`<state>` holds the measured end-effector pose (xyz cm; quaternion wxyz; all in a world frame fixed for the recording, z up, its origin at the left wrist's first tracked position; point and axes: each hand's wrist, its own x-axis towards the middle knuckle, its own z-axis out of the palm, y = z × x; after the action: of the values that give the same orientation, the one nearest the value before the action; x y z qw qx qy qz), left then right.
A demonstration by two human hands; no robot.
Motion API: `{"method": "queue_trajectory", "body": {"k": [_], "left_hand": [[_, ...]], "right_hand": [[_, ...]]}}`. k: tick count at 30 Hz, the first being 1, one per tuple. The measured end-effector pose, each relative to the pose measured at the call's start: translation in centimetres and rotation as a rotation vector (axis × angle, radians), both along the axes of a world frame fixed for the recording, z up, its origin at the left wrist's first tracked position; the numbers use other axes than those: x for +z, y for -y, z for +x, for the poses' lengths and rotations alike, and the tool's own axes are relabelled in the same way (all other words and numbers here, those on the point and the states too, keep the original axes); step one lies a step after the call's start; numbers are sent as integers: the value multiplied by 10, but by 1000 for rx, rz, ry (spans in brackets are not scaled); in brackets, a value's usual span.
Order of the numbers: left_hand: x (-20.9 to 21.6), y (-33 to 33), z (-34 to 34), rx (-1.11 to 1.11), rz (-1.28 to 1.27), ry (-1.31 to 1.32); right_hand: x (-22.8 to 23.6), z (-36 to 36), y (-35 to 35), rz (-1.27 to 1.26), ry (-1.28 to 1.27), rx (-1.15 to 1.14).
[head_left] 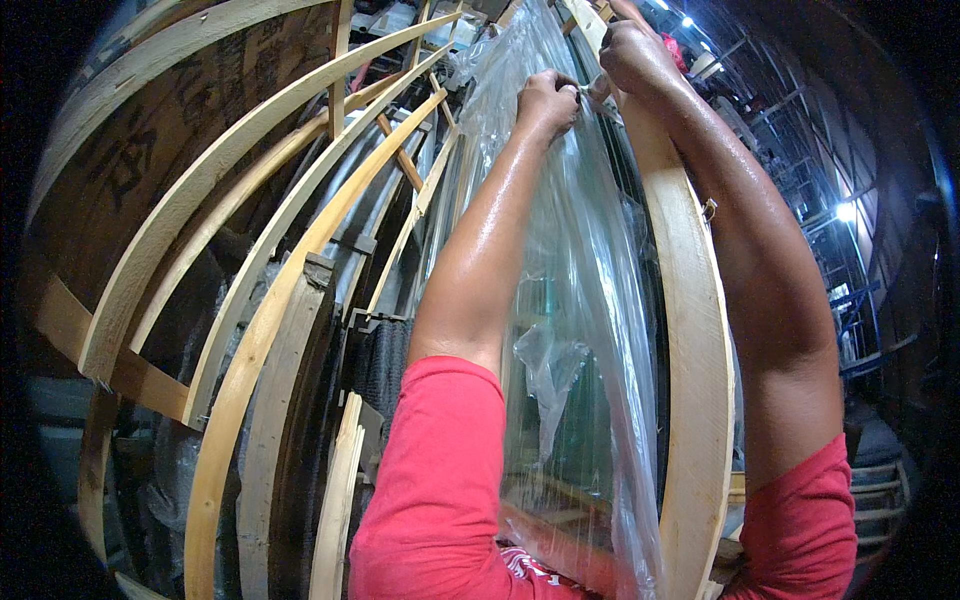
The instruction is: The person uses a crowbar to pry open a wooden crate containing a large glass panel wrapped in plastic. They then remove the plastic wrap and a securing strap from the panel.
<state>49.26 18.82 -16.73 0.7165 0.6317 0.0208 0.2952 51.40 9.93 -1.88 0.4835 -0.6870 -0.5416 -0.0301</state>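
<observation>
Both my arms reach up and away, over tall glass sheets [535, 290] wrapped in clear plastic film [600, 300]. My left hand [549, 102] is closed, its fingers curled into the film near the top. A little further right and higher, my right hand [637, 62] is closed beside the upper part of a pale wooden plank [690, 330]. A whitish bit shows by its fingertips, too small to name. The film hangs in loose folds down the front of the glass, with a torn flap lower down.
On the left stand several upright wooden slats [255, 340] of a crate frame, with a dark, marked panel [150, 140] behind them. A dark rolled mesh [383, 355] sits left of my left arm. Metal racks [800, 150] and a bright lamp [845, 212] are at the right.
</observation>
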Motion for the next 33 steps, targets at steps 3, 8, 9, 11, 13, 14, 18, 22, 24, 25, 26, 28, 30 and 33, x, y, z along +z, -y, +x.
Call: {"method": "queue_trajectory", "body": {"k": [3, 8, 9, 11, 13, 14, 18, 22, 24, 25, 26, 28, 30, 33], "left_hand": [[4, 1, 0, -91, -198, 17], [10, 1, 1, -158, -273, 18], [11, -1, 1, -189, -305, 24], [14, -4, 2, -246, -359, 11], [16, -8, 3, -319, -401, -15], [16, -10, 4, -347, -424, -41], [17, -16, 5, -134, -91, 54], [21, -20, 0, 50, 312, 130], [26, -23, -3, 154, 495, 124], [28, -24, -5, 208, 596, 117], [30, -27, -6, 240, 664, 86], [31, -37, -10, 314, 817, 42], [30, -48, -13, 291, 708, 100], [30, -51, -14, 280, 617, 262]], "right_hand": [[7, -3, -1, -718, 886, -796], [6, -16, -3, -773, 633, -994], [6, -18, -4, -756, 635, -999], [5, -20, -6, -723, 639, -1005], [4, -21, -6, -716, 647, -1015], [4, -21, -6, -711, 652, -1020], [-3, -24, -6, -632, 770, -1029], [4, -30, -11, -714, 689, -1057], [9, -36, -13, -751, 648, -1035], [10, -40, -13, -757, 642, -1017], [12, -44, -13, -763, 637, -999], [13, -52, -14, -729, 686, -979], [15, -58, -16, -755, 640, -973], [18, -62, -20, -816, 523, -989]]}}
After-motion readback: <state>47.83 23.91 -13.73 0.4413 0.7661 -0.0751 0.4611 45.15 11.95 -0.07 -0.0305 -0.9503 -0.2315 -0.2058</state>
